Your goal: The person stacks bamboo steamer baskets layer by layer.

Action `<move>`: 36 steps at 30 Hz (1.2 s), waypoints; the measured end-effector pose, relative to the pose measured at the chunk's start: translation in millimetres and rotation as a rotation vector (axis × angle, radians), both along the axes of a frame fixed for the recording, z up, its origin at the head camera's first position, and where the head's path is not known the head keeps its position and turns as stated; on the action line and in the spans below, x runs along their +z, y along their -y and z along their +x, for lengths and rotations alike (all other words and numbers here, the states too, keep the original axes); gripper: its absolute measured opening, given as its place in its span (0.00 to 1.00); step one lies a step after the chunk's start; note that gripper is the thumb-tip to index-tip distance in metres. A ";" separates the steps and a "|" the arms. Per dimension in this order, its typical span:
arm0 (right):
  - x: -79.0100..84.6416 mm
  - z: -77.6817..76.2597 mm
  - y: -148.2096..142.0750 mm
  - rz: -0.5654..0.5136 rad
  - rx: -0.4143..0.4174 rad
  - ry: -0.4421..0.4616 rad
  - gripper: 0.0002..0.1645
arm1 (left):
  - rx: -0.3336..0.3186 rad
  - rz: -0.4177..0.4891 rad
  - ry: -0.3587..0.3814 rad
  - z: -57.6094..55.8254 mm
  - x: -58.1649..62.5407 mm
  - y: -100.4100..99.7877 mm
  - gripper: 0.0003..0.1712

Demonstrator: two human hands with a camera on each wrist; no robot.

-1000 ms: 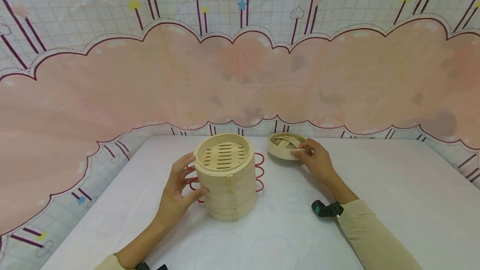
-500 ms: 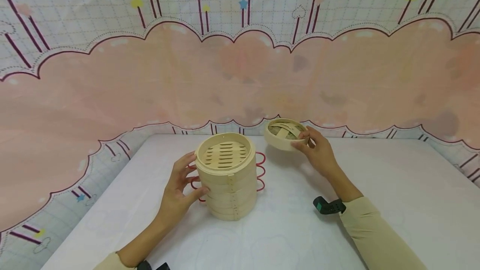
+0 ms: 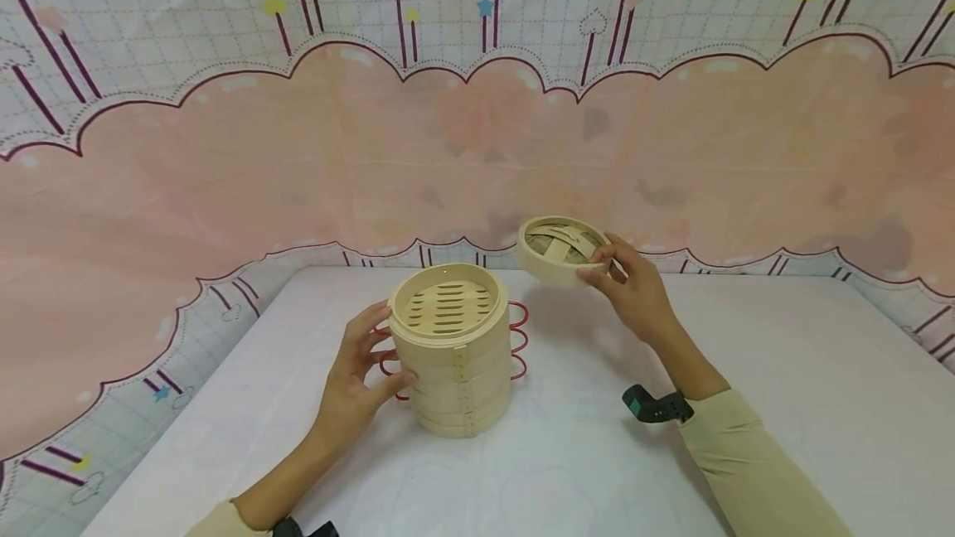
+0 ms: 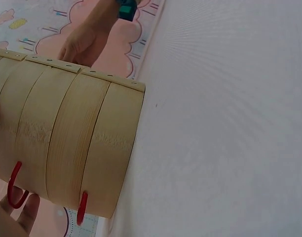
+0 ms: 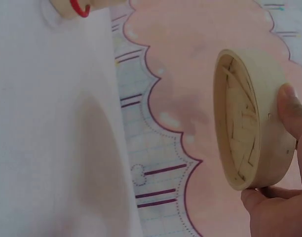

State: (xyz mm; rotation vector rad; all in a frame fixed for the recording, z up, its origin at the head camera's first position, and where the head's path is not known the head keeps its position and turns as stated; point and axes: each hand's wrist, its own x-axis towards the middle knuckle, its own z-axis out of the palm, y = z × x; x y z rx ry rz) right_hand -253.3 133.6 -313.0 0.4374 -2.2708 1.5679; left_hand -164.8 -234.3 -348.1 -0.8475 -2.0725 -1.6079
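A tall stack of bamboo steamer baskets (image 3: 455,379) stands upright on the white table, its slotted top tier uncovered. Red loops (image 3: 518,341) stick out from both its sides. My left hand (image 3: 358,379) grips the stack from the left, thumb at the front and fingers round the far side. To the right and farther back, my right hand (image 3: 630,292) holds the woven bamboo steamer lid (image 3: 555,272) by its rim, raised off the table and slightly tilted. In the right wrist view the hollow underside of the lid (image 5: 237,123) shows, with thumb and fingers on its rim.
The white table (image 3: 567,454) reaches back to a patterned cloth (image 3: 477,156) hanging behind it. A dark band (image 3: 656,406) is on the right wrist, and the lid's shadow falls on the table below.
My right hand has lifted the steamer lid from the table, moving it up and slightly left. The left hand and the stack have stayed in place.
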 end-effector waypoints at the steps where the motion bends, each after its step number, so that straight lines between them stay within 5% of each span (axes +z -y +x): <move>1: 1.7 1.0 0.6 -0.001 0.006 0.002 0.15 | 0.001 -0.001 -0.002 0.1 -0.1 0.1 0.50; 21: 33.4 22.7 13.5 -0.069 0.174 -0.024 0.14 | 0.006 -0.006 -0.001 2.1 -0.2 -0.3 0.50; 36: 41.8 20.4 18.4 -0.139 0.339 -0.081 0.10 | 0.038 -0.006 0.004 -2.7 -1.0 -10.5 0.50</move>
